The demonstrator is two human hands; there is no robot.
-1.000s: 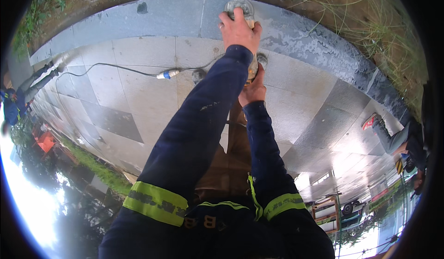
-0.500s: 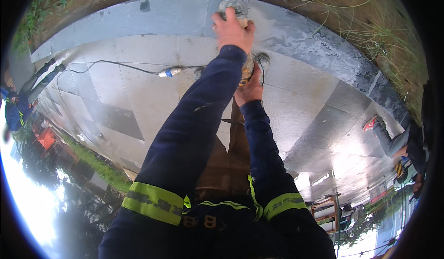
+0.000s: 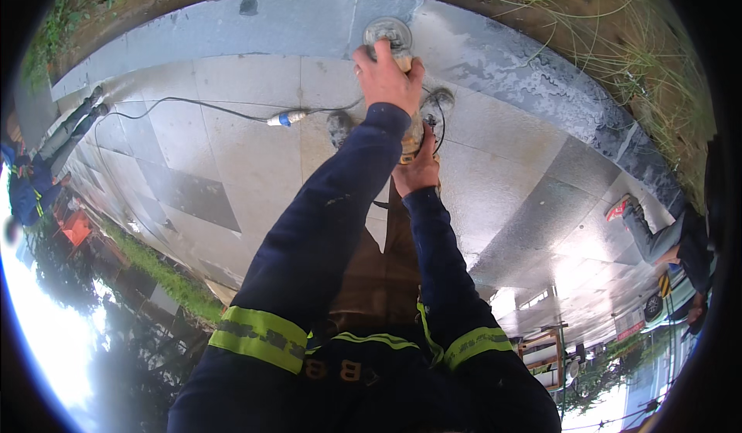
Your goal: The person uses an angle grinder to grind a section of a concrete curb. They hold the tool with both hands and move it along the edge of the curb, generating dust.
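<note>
A hand-held angle grinder (image 3: 416, 135) with a yellowish, dusty body stretches away from me. Its round disc guard (image 3: 396, 27) lies over the inner part of the grey stone edging. My left hand (image 3: 386, 77) is wrapped over the grinder's head just behind the disc. Nearer to me, my right hand (image 3: 420, 170) grips the rear of the body. The palms and my left forearm hide much of the tool. A black cable (image 3: 232, 113) with a blue-and-white plug connector (image 3: 287, 118) runs off to the left over the paving.
My dusty shoes (image 3: 340, 127) stand on pale paving slabs (image 3: 495, 178). Beyond the curved stone edging (image 3: 294, 23) are soil and grass. One person (image 3: 35, 174) stands at far left; another, with a red shoe (image 3: 618, 207), is at the right.
Both hands and the grinder have come slightly back toward me, the disc moving off the outer part of the stone edging. My left shoe shows more now.
</note>
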